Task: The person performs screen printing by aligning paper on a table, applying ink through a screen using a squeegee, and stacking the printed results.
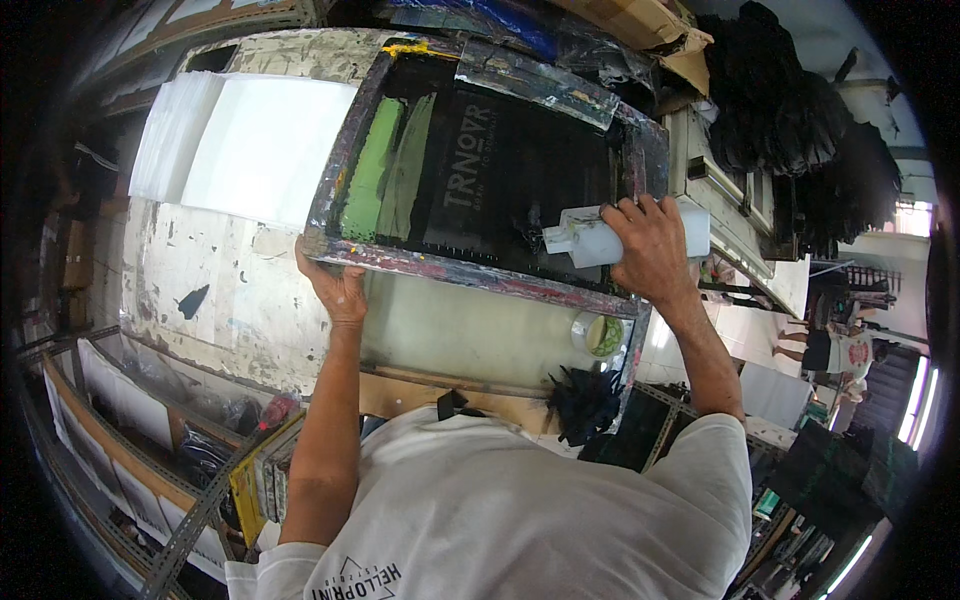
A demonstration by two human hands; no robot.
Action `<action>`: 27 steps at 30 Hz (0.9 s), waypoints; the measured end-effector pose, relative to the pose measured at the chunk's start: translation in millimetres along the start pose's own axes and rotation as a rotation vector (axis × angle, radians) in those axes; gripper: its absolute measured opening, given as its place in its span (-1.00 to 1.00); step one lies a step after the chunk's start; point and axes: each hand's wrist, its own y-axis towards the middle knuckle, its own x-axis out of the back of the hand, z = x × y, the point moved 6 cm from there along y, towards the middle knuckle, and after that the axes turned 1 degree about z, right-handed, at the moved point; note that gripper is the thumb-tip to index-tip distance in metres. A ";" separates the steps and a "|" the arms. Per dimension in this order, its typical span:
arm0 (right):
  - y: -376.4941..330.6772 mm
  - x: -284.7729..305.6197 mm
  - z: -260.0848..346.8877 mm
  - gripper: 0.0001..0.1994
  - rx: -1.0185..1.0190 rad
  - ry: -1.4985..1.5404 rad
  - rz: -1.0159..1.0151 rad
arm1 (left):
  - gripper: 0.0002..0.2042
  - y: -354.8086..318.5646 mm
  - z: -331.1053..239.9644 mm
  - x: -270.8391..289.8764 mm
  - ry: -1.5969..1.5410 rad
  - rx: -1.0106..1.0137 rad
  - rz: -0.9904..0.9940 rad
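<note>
White plastic squeeze bottle (600,238) sits in the right hand (650,250), fingers wrapped round its body, nozzle end pointing toward the left hand, laid nearly flat over the dark mesh. It rests on/just above the near right part of the screen-printing frame (480,270); can't tell if the tip touches the mesh. Left hand (338,290) clamps the frame's near left corner, thumb on top, fingers under the rail, w/ that edge apparently lifted off the bench.

Mesh is black w/ pale lettering, and a green ink smear (385,165) lies beyond the left hand. Looks like the step in hand is dosing or wetting the screen from the bottle while the frame is held steady. Judging by that, next move calls for a controlled squeeze, left hand keeping the frame from rocking.

Further out: white sheet stack (240,140) beyond the left hand, on the paint-stained bench (210,290). Small tub of green ink (603,335) just below the right wrist, black rag (585,400) nearer the body. Another person (840,350) stands far off to the right.
</note>
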 end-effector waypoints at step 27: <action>-20.6 -17.2 -103.9 -0.42 -0.093 0.295 -0.153 | 0.10 2.0 -0.5 -3.8 -0.004 0.046 -0.044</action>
